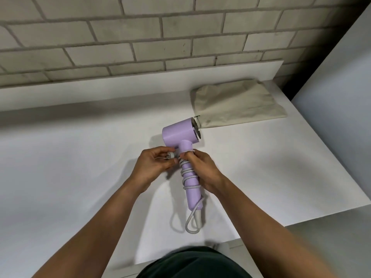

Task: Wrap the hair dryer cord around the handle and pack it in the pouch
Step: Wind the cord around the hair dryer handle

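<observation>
Pinching the plug (171, 155) of the grey cord (184, 173) in the curled fingers (160, 155) of the left hand (154, 164). Gripping the coil-wound handle (192, 197) of the lilac hair dryer (178, 133) with the right hand (202, 171), fingers curled round it. Holding it over the white table (80, 157), metal-rimmed end toward the beige pouch (236, 103), flat by the brick wall (140, 37). Leaving a loose cord loop below the handle's base.

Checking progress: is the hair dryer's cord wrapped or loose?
Mostly wrapped: the cord coils round the handle; one loop hangs below, and the left hand holds the plug.
</observation>
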`<state>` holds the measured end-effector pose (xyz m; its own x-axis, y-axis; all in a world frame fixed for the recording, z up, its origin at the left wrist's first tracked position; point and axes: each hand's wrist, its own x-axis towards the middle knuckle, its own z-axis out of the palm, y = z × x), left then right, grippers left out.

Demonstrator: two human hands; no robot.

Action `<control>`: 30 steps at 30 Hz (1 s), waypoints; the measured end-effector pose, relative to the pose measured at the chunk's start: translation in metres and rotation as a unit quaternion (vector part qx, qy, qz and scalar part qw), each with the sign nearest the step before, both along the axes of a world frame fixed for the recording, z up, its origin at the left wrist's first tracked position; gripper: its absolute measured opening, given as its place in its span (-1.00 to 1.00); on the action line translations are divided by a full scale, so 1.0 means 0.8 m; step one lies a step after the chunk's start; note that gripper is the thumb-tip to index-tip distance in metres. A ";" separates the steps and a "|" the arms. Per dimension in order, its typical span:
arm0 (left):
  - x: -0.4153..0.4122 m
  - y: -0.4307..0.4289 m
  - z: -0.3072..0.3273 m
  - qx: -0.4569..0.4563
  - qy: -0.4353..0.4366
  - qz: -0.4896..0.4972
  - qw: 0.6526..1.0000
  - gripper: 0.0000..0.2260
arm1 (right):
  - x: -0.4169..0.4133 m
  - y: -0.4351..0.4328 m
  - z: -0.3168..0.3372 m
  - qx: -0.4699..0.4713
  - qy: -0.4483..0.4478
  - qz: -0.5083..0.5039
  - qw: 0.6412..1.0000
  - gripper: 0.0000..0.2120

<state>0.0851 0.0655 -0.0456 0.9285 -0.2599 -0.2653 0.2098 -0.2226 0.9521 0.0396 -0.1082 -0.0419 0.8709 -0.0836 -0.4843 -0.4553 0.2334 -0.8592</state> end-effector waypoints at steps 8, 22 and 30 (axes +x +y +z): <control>0.006 0.003 -0.023 0.048 -0.046 -0.020 0.998 -0.75 | -0.002 -0.006 -0.030 -0.146 -0.044 -0.001 0.988 -0.88; 0.012 0.006 -0.050 0.125 -0.132 -0.032 0.983 -0.73 | 0.010 -0.031 -0.040 -0.316 -0.066 0.070 0.944 -0.81; 0.016 0.008 -0.065 0.205 -0.204 -0.052 0.956 -0.72 | -0.017 -0.029 -0.043 -0.325 -0.120 0.041 0.937 -0.58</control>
<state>0.0983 0.0717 -0.0977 0.9510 -0.3089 0.0140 -0.2043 -0.5937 0.7783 0.0264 -0.1315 -0.0764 0.9647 -0.2208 -0.1433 -0.2240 -0.4024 -0.8876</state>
